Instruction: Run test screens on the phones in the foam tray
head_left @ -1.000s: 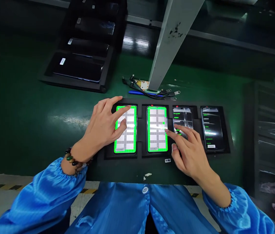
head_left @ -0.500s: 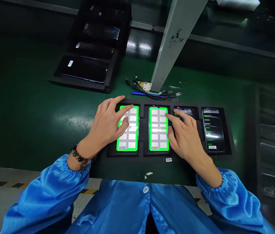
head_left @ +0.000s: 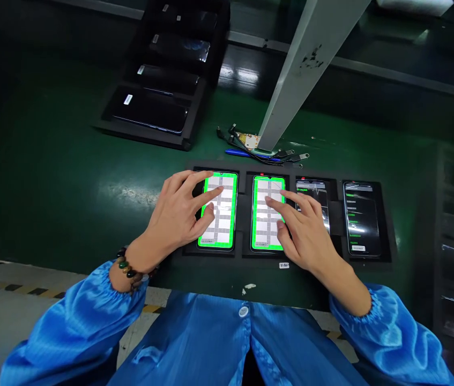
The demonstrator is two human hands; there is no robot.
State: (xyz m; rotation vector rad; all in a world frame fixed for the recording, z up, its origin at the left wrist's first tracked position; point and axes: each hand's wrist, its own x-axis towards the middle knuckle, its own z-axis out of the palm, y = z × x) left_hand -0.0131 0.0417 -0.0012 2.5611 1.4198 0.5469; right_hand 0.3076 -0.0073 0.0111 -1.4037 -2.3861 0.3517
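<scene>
A black tray [head_left: 386, 252] on the green bench holds several phones side by side. The leftmost phone [head_left: 222, 230] and the second phone [head_left: 262, 220] show white grids with bright green borders. My left hand [head_left: 178, 214] lies over the leftmost screen with fingers spread, its forefinger tip on the glass. My right hand [head_left: 303, 230] is open too, its forefinger touching the second phone's grid and its palm covering part of the third phone [head_left: 314, 188]. The fourth phone [head_left: 360, 224] shows a dark menu with green text and is untouched.
A second black tray [head_left: 146, 134] with several dark phones stands at the back left. Loose cables [head_left: 251, 147] and a blue pen [head_left: 237, 153] lie at the foot of a slanted grey post [head_left: 303, 69]. Dark racks stand at the right.
My right forefinger slid from the second phone's right edge up and then inward onto its grid. My left forefinger moved slightly down the first screen. The view shifted left.
</scene>
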